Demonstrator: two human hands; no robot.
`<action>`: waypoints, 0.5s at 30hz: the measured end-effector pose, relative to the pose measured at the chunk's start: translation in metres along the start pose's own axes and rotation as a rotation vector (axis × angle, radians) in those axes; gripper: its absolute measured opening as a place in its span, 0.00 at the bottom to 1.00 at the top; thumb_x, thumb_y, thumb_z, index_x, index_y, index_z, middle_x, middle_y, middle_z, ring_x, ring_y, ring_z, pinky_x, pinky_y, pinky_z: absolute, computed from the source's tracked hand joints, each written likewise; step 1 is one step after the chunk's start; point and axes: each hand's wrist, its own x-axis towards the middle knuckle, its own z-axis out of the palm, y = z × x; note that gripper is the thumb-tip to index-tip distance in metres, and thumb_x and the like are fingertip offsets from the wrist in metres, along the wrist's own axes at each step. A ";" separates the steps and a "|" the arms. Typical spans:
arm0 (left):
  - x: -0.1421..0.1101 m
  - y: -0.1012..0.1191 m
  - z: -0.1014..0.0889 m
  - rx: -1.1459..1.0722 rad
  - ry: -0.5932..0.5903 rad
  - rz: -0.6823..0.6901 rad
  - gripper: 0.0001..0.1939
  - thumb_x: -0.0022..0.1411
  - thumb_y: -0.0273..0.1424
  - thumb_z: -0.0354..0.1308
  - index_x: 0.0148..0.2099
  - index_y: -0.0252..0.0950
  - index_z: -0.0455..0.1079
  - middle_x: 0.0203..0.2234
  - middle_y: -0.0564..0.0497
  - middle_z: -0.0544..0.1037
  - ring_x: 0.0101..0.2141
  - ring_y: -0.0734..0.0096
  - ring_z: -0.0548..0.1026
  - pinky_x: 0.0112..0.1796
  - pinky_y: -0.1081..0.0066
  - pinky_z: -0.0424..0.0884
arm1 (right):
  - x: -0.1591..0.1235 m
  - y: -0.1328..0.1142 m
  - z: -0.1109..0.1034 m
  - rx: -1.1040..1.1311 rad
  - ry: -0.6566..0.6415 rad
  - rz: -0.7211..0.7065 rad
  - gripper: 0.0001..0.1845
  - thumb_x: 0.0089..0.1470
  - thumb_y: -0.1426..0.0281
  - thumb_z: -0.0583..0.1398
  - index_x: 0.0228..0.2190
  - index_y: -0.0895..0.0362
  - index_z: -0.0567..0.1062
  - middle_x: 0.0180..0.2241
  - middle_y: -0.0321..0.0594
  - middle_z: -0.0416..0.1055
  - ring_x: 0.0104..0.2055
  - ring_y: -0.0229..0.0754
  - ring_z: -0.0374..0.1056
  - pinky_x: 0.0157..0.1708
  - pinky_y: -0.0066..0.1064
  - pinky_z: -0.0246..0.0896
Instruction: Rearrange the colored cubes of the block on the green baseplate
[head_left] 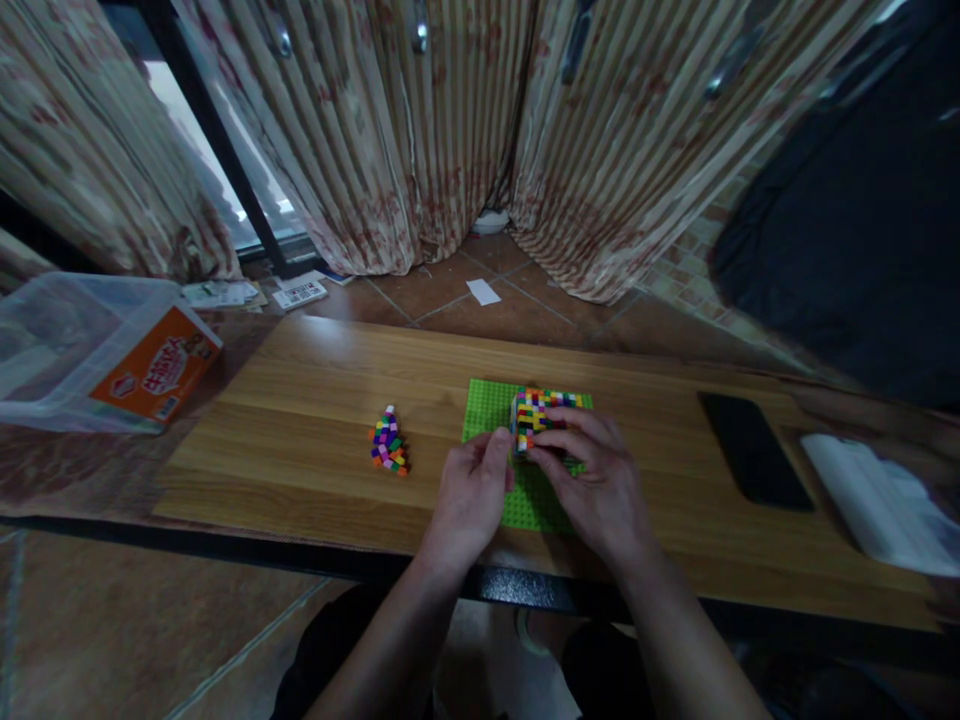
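A multicoloured block of small bricks stands on a green baseplate in the middle of the wooden table. My right hand lies over the block's near side with fingers curled onto it. My left hand is closed in a loose fist, its thumb and fingertips pressed to the block's left corner. A small pile of coloured bricks lies on the table to the left of both hands.
A black phone lies at the right, with white papers beyond it. A clear plastic bin with an orange label sits off the left end. Striped curtains hang behind; tiled floor below.
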 end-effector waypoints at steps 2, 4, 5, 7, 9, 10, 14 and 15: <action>0.001 -0.002 0.000 0.000 0.000 0.008 0.23 0.62 0.48 0.54 0.25 0.35 0.71 0.15 0.55 0.65 0.19 0.75 0.62 0.22 0.72 0.55 | 0.000 0.001 0.000 -0.006 0.005 -0.004 0.02 0.55 0.69 0.66 0.30 0.50 0.80 0.44 0.40 0.77 0.48 0.49 0.69 0.49 0.47 0.66; 0.001 -0.003 0.000 -0.004 0.000 0.013 0.23 0.62 0.49 0.55 0.26 0.35 0.72 0.15 0.54 0.66 0.19 0.74 0.63 0.22 0.72 0.55 | -0.001 0.002 0.000 -0.003 -0.002 -0.020 0.02 0.55 0.70 0.66 0.30 0.51 0.80 0.45 0.39 0.76 0.49 0.48 0.69 0.49 0.46 0.66; 0.002 -0.004 0.000 -0.007 0.001 0.013 0.23 0.61 0.49 0.55 0.27 0.35 0.73 0.15 0.54 0.66 0.19 0.74 0.63 0.23 0.72 0.55 | -0.001 0.002 0.000 0.001 -0.007 -0.029 0.03 0.55 0.70 0.66 0.30 0.50 0.80 0.45 0.39 0.76 0.49 0.48 0.69 0.49 0.45 0.66; 0.002 -0.005 0.001 -0.012 0.001 0.007 0.23 0.62 0.49 0.55 0.26 0.35 0.72 0.15 0.54 0.66 0.19 0.74 0.62 0.23 0.71 0.55 | -0.002 0.003 -0.001 0.013 -0.006 -0.041 0.04 0.56 0.71 0.65 0.30 0.50 0.80 0.45 0.39 0.76 0.49 0.47 0.69 0.49 0.44 0.66; 0.002 -0.005 0.001 -0.016 -0.003 0.003 0.23 0.62 0.48 0.54 0.25 0.36 0.71 0.15 0.54 0.66 0.19 0.74 0.62 0.23 0.72 0.55 | -0.001 0.003 -0.001 0.024 -0.003 -0.045 0.05 0.56 0.71 0.65 0.30 0.50 0.80 0.44 0.39 0.76 0.48 0.47 0.69 0.48 0.43 0.66; 0.001 -0.005 0.001 -0.019 -0.004 0.003 0.23 0.63 0.48 0.54 0.24 0.36 0.70 0.15 0.54 0.66 0.18 0.75 0.62 0.23 0.72 0.54 | -0.001 0.003 -0.001 0.026 -0.004 -0.045 0.05 0.56 0.71 0.65 0.29 0.50 0.80 0.44 0.39 0.76 0.48 0.47 0.69 0.47 0.42 0.66; 0.001 -0.004 0.001 -0.033 -0.003 0.004 0.23 0.62 0.47 0.55 0.22 0.37 0.68 0.15 0.55 0.65 0.18 0.75 0.61 0.22 0.72 0.53 | -0.001 0.003 0.000 0.023 -0.010 -0.040 0.06 0.56 0.71 0.65 0.28 0.51 0.80 0.43 0.40 0.76 0.47 0.47 0.70 0.47 0.43 0.65; 0.002 -0.004 0.001 -0.033 -0.001 0.005 0.23 0.62 0.47 0.55 0.22 0.37 0.67 0.15 0.54 0.65 0.18 0.76 0.61 0.22 0.72 0.53 | -0.001 0.003 0.001 0.025 -0.012 -0.038 0.06 0.56 0.71 0.65 0.27 0.51 0.80 0.42 0.40 0.76 0.46 0.47 0.70 0.47 0.43 0.65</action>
